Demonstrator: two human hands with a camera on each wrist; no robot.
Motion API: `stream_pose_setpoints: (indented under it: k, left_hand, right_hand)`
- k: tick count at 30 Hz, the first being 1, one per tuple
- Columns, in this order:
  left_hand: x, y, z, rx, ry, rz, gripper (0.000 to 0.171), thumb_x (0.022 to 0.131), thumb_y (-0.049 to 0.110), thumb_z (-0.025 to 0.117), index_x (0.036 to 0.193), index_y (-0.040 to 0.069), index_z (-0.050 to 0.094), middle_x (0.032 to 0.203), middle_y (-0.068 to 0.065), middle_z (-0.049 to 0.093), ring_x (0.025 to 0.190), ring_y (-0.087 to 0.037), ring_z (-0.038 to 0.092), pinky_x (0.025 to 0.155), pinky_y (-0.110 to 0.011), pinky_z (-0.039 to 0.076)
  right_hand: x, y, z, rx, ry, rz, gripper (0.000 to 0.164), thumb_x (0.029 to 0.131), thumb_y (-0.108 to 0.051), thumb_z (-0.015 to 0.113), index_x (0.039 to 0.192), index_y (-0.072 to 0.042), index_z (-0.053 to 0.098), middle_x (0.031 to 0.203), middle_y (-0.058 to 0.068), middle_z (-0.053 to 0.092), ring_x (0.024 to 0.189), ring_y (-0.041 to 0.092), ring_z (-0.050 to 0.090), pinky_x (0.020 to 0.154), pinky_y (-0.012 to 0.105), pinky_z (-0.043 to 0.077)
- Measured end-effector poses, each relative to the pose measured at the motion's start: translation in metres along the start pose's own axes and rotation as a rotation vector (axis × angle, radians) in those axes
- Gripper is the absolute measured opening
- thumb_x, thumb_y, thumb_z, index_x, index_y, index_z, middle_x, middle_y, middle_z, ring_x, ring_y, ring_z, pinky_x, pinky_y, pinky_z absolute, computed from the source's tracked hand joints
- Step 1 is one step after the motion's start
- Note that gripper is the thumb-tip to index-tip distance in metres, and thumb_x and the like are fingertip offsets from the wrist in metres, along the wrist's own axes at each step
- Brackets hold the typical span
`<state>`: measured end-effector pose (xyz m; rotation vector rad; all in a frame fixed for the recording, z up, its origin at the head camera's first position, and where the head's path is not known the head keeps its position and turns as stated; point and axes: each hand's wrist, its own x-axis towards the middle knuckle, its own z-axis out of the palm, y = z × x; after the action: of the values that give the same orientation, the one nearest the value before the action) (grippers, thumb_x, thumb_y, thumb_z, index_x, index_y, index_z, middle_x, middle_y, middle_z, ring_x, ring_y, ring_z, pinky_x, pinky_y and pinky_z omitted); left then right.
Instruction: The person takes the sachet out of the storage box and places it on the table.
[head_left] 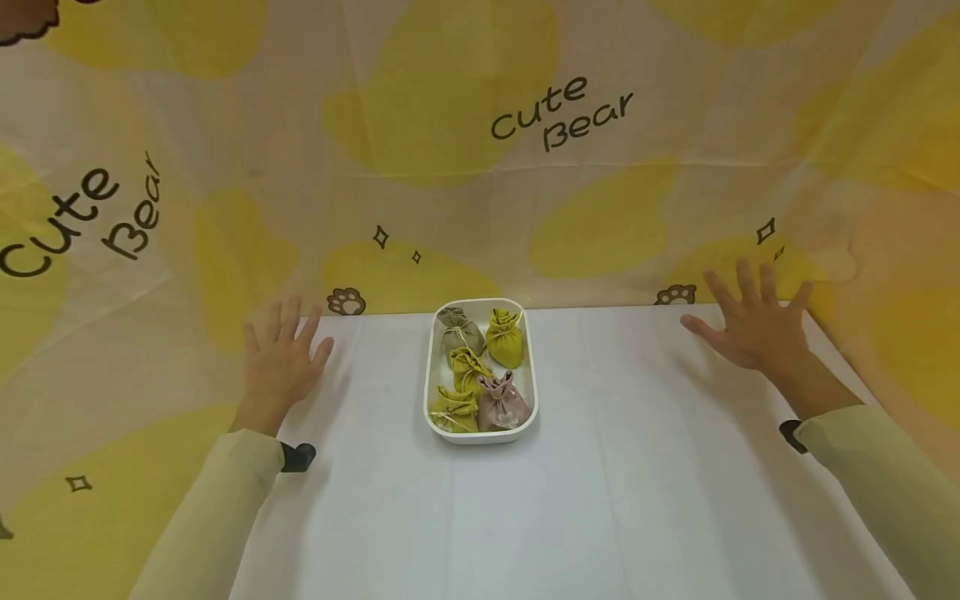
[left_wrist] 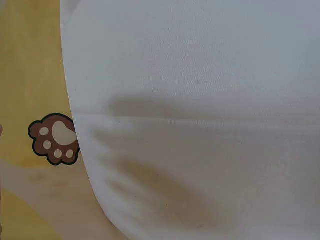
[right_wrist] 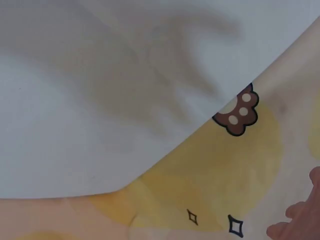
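In the head view my left hand (head_left: 281, 358) hovers over the table's left side, fingers spread and holding nothing. My right hand (head_left: 757, 325) is held up above the far right corner, its fingers splayed wide and nothing in them. Between the hands, apart from both, stands a white tray (head_left: 427, 375) with rounded corners. In it lie several small drawstring pouches: a grey-green pouch (head_left: 461, 333), a yellow pouch (head_left: 506, 340), a second yellow pouch (head_left: 467, 371), a third yellow pouch (head_left: 456, 410) and a pink pouch (head_left: 501, 404). The right wrist view catches fingertips (right_wrist: 300, 215) at its lower right.
A white cloth covers the table (head_left: 540, 517). Behind it and at both sides hangs a yellow and beige curtain (head_left: 600, 208) with "Cute Bear" lettering and paw prints. Hand shadows fall on the cloth in both wrist views.
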<state>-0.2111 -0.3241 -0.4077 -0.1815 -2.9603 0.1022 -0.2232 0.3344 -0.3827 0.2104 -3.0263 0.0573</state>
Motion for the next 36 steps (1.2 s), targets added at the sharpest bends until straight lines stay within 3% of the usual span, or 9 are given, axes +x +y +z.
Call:
stream_pose_setpoints:
  k: [8, 22, 27, 36]
  left_hand:
    - [0.002, 0.012, -0.004, 0.039, -0.004, 0.037, 0.063, 0.105, 0.047, 0.034, 0.158, 0.015, 0.023, 0.165, -0.017, 0.007, 0.15, -0.04, 0.003, 0.111, -0.073, 0.004]
    - [0.002, 0.056, -0.018, -0.079, 0.007, 0.167, 0.063, 0.105, 0.049, 0.036, 0.159, 0.018, 0.025, 0.167, -0.011, 0.01, 0.152, -0.036, 0.003, 0.113, -0.071, 0.002]
    - [0.001, 0.071, -0.02, -0.085, 0.01, 0.249, 0.064, 0.104, 0.049, 0.04, 0.158, 0.018, 0.029, 0.166, -0.011, 0.014, 0.151, -0.036, 0.011, 0.115, -0.069, 0.005]
    - [-0.004, 0.093, -0.02, -0.125, -0.047, 0.363, 0.066, 0.103, 0.055, 0.038, 0.16, 0.024, 0.023, 0.167, -0.006, 0.011, 0.152, -0.033, 0.009, 0.116, -0.067, 0.009]
  right_hand:
    - [0.0, -0.019, -0.003, -0.037, 0.028, -0.068, 0.086, 0.093, -0.071, 0.042, 0.157, -0.017, 0.023, 0.158, 0.03, 0.01, 0.141, 0.055, 0.01, 0.1, 0.083, -0.002]
    - [-0.006, -0.083, -0.007, -0.051, -0.024, -0.222, 0.086, 0.093, -0.068, 0.045, 0.158, -0.014, 0.028, 0.162, 0.024, 0.018, 0.147, 0.045, 0.019, 0.109, 0.076, 0.004]
    - [-0.009, -0.104, -0.006, 0.003, -0.047, -0.275, 0.086, 0.094, -0.066, 0.047, 0.158, -0.013, 0.026, 0.162, 0.021, 0.021, 0.148, 0.042, 0.019, 0.114, 0.069, 0.005]
    - [-0.011, -0.135, -0.001, 0.146, -0.085, -0.352, 0.089, 0.093, -0.068, 0.05, 0.159, -0.014, 0.025, 0.162, 0.017, 0.025, 0.148, 0.036, 0.024, 0.118, 0.062, 0.011]
